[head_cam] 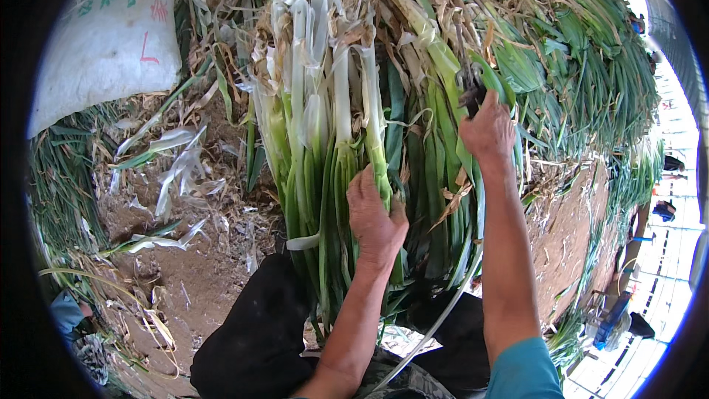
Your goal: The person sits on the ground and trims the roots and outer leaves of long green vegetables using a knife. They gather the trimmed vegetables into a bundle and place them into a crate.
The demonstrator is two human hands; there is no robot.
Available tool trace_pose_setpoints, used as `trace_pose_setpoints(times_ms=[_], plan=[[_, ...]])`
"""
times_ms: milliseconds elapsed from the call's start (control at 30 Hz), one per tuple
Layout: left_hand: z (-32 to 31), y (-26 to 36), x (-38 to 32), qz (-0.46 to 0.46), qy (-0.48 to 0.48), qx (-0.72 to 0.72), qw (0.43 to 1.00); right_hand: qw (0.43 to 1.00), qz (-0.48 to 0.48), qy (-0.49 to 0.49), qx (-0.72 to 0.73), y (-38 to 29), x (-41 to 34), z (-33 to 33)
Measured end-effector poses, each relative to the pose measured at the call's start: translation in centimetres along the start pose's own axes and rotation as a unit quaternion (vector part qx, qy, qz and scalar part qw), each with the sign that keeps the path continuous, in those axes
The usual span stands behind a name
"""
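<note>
Before me lies a row of long green onions (343,105), with white shanks pointing away and green leaves hanging between my knees. My left hand (378,224) grips one peeled stalk (375,122) at the start of its leaves, thumb on the right side. In my right hand (490,130) is a black-handled tool, apparently an air blow gun (472,88), its thin metal nozzle pointing away from me. A pale hose (429,332) rises from my lap toward that hand. Unpeeled onions (437,61) with dry brown skins lie beneath and beside the tool.
A stuffed white woven sack (111,50) bearing writing lies at the far left. Shed skins (180,169) litter the bare soil (183,282). Heaped onions (587,66) cover the right back. Part of another person (69,313) shows at the lower left rim.
</note>
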State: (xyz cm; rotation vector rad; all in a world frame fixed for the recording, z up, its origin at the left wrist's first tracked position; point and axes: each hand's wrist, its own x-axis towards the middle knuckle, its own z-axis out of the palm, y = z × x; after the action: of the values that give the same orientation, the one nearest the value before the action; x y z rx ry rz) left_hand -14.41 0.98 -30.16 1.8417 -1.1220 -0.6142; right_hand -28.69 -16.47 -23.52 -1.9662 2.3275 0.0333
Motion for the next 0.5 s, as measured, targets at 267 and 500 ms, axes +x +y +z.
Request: trace_pose_setpoints(times_ms=[267, 500], plan=[[5.7, 2.0, 4.9, -0.163, -0.124, -0.412, 0.888, 0.992, -0.009, -0.106, 0.065, 1.7, 3.3, 1.5], [5.9, -1.4, 6.4, -0.290, -0.213, -0.456, 0.814, 0.955, -0.063, -0.230, 0.176, 1.1, -8.7, 3.4]])
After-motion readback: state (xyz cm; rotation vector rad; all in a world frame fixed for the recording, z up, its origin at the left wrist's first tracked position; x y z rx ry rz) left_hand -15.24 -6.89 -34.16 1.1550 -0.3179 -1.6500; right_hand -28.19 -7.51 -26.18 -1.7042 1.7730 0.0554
